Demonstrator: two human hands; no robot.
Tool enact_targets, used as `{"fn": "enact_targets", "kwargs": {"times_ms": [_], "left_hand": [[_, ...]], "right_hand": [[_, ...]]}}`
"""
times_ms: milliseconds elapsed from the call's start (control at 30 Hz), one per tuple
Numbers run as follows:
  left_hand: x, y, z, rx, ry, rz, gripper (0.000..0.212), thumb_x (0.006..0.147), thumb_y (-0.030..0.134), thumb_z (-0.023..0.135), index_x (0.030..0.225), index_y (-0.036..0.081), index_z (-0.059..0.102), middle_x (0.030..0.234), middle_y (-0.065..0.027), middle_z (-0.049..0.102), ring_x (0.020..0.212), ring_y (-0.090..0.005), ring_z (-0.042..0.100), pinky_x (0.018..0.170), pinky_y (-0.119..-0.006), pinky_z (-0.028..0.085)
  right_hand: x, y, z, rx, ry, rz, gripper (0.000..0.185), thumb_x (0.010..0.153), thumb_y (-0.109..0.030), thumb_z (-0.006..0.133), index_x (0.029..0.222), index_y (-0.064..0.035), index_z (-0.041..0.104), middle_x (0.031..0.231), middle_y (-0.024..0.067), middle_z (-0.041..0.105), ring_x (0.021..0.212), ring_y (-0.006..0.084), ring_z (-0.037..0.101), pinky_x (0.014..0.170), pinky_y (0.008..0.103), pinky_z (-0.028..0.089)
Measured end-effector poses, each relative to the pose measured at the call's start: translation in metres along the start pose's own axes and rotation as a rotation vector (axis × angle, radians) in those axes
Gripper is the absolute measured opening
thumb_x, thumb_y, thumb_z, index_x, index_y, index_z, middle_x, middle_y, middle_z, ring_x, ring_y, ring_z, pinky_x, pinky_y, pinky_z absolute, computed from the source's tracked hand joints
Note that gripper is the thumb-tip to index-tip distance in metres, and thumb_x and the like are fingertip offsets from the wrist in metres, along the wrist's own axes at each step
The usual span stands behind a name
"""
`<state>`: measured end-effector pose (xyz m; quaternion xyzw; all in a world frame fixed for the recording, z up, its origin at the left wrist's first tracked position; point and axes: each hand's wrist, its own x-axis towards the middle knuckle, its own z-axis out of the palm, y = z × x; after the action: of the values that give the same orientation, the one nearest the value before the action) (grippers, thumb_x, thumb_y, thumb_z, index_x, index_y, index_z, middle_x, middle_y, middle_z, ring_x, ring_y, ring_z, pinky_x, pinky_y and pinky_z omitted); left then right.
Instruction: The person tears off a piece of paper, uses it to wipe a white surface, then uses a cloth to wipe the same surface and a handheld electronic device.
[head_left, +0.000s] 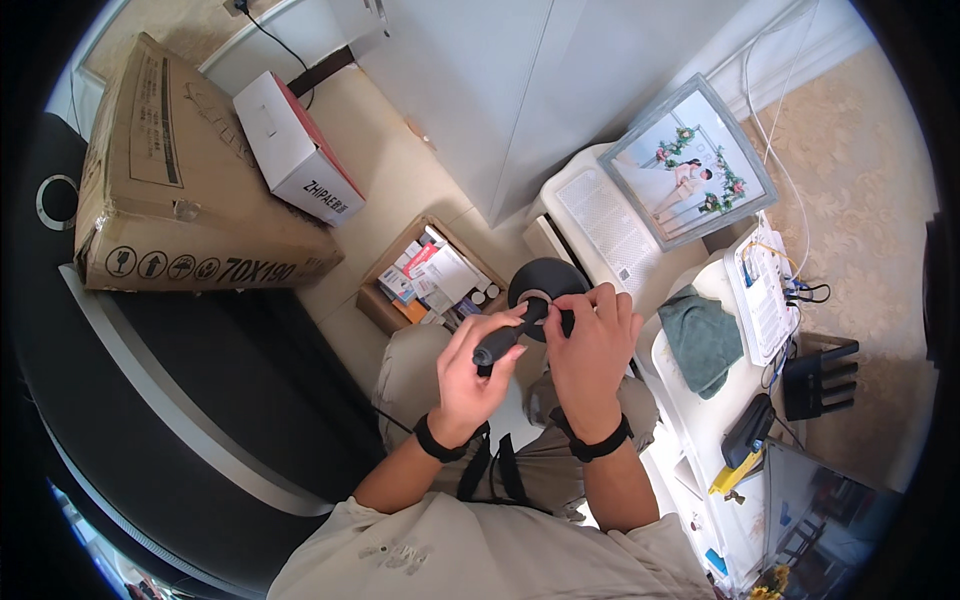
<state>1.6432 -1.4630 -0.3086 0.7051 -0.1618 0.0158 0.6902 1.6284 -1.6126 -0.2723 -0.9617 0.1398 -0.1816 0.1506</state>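
A black device with a wide round disc (553, 276) and a thick stem (496, 343) is held over my lap. The fingers and thumb of my left hand (472, 367) wrap around the stem, which tilts toward me. My right hand (594, 349) pinches at the pale ring (534, 297) where stem and disc meet. What lies between those right fingertips is too small to tell. Both wrists wear black bands. Part of the disc is hidden behind my hands.
An open cardboard box (367, 306) of small cartons stands on the floor ahead. A large carton (202, 217) and a white box (300, 161) are at left. To the right, a white cabinet (581, 199) bears a framed photo (694, 161), a green cloth (701, 341) and a black router (819, 381).
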Motion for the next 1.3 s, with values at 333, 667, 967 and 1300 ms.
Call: {"fn": "enact_targets", "kwargs": {"times_ms": [333,667,967,1300], "left_hand": [[-0.002,0.0,-0.014,0.136,-0.154,0.132,0.027,0.089,0.008,0.075,0.112,-0.002,0.067,0.116,-0.0177,0.07,0.109,-0.0326,0.068,0.1,-0.043,0.052],[-0.016,-0.017,-0.01,-0.05,-0.247,0.218,0.04,0.098,0.01,0.066,0.132,-0.002,0.051,0.132,-0.0228,0.053,0.098,-0.0287,0.065,0.087,-0.04,0.055],[-0.015,-0.014,0.005,-0.145,-0.358,0.025,0.064,0.095,0.025,0.07,0.146,-0.005,0.045,0.113,-0.0217,0.062,0.1,-0.0349,0.063,0.095,-0.044,0.051],[0.007,-0.023,0.007,-0.114,-0.546,0.032,0.075,0.103,0.065,0.045,0.13,-0.003,0.056,0.098,-0.0157,0.06,0.085,-0.026,0.059,0.079,-0.037,0.048]], "right_hand": [[-0.015,0.013,-0.006,0.645,-0.304,0.239,0.011,0.079,0.0,0.076,0.087,-0.005,0.07,0.086,0.0058,0.061,0.075,0.0194,0.062,0.067,0.0324,0.051],[-0.029,0.017,-0.033,1.509,-0.676,0.621,0.004,0.093,0.002,0.067,0.098,0.0024,0.066,0.099,0.005,0.067,0.084,0.0131,0.063,0.076,0.0255,0.05],[-0.034,0.018,-0.04,1.616,-0.535,0.73,0.004,0.095,0.0,0.065,0.099,0.0025,0.066,0.099,0.0068,0.066,0.08,0.0132,0.063,0.069,0.0263,0.049],[-0.049,0.028,-0.054,1.791,-0.439,0.755,0.004,0.097,0.0,0.064,0.1,0.0024,0.063,0.1,0.0106,0.066,0.073,0.0137,0.062,0.059,0.025,0.046]]}}
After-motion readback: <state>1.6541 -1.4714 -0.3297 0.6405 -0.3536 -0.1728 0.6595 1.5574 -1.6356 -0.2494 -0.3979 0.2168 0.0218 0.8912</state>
